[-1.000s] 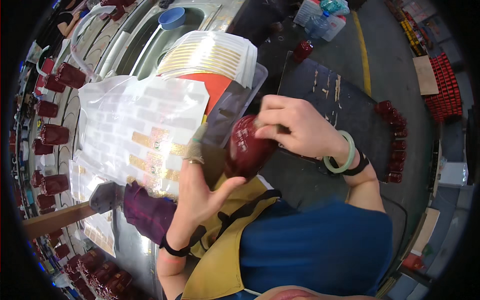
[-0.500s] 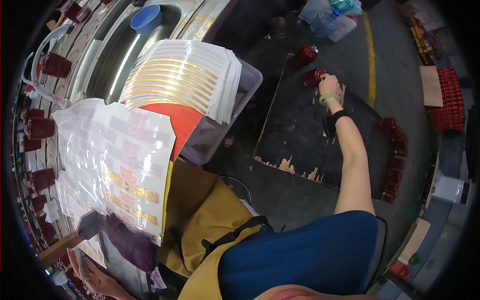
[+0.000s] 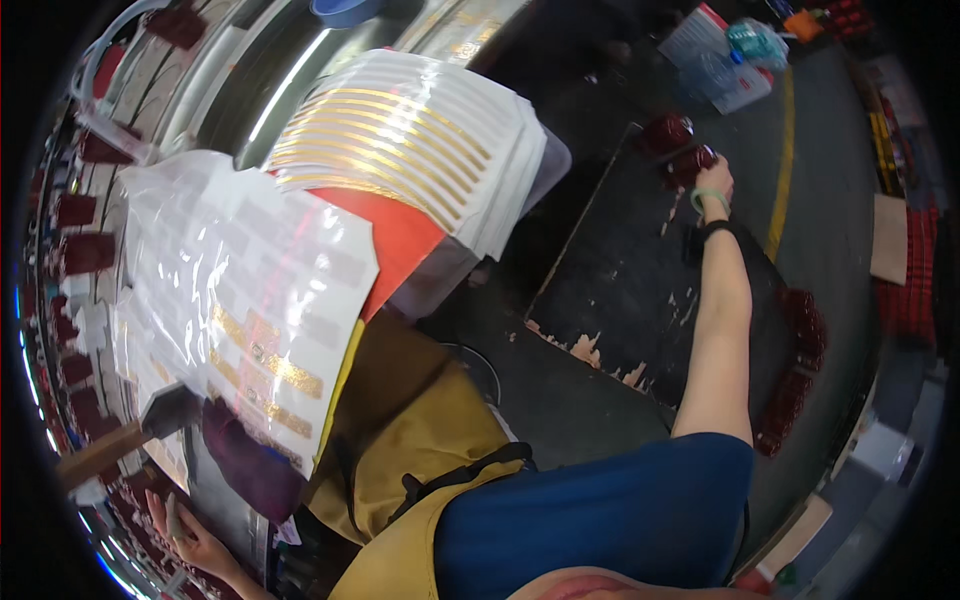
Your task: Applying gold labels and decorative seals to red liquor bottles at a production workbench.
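Note:
My right hand (image 3: 716, 182), with a pale green bangle and black wristband, is closed round the end of a dark red glass jar (image 3: 688, 166). That jar lies on its side on a black board (image 3: 610, 270) with chipped edges, close by a second dark red jar (image 3: 665, 134). At the lower left my left hand (image 3: 190, 540) is open and holds nothing, its fingers spread and one covered by a pale finger cot. Near it are a wooden handle (image 3: 100, 455) with a dark grey head and a purple cloth (image 3: 250, 465).
Gold-striped label sheets (image 3: 390, 140) are stacked beside a glossy label sheet (image 3: 250, 290) and a red sheet (image 3: 395, 240). Dark red jars (image 3: 88, 253) line the left side; more jars (image 3: 790, 390) lie at the board's right. A blue bowl (image 3: 345, 10) and clear bottle (image 3: 710, 78) are farther off.
My view has shifted, so most things sit farther right and the far ones lower. The jar in my right hand is slightly nearer the second jar. My left hand stays open.

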### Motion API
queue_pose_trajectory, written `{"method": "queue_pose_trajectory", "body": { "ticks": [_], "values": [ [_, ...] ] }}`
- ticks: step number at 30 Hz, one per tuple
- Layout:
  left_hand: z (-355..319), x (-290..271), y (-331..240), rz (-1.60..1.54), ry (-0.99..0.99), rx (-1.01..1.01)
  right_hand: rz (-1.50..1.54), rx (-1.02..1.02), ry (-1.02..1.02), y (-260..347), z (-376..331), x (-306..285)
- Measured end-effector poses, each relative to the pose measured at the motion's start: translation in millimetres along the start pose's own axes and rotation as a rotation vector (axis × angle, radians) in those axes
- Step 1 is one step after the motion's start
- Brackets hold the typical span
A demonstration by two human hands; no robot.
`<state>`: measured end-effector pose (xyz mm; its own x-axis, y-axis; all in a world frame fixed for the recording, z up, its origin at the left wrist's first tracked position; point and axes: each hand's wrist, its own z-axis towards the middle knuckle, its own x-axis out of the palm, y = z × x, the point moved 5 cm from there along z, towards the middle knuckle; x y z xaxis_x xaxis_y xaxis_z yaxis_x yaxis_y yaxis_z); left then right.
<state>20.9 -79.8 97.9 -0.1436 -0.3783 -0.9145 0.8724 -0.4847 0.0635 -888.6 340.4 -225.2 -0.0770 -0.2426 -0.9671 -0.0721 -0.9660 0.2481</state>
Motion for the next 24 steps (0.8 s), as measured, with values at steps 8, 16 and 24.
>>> {"method": "queue_pose_trajectory", "body": {
  "ticks": [8,16,24],
  "values": [
    [-40,-19,22,-0.068,-0.170,-0.318,0.544,-0.609,0.108,13,-137,12],
    [-156,-172,260,-0.130,-0.972,-0.745,0.378,-0.715,0.161,107,-277,-9],
    [-183,-165,547,0.111,-0.352,-1.071,0.314,-0.917,-0.247,219,-299,-90]
  ]
}}
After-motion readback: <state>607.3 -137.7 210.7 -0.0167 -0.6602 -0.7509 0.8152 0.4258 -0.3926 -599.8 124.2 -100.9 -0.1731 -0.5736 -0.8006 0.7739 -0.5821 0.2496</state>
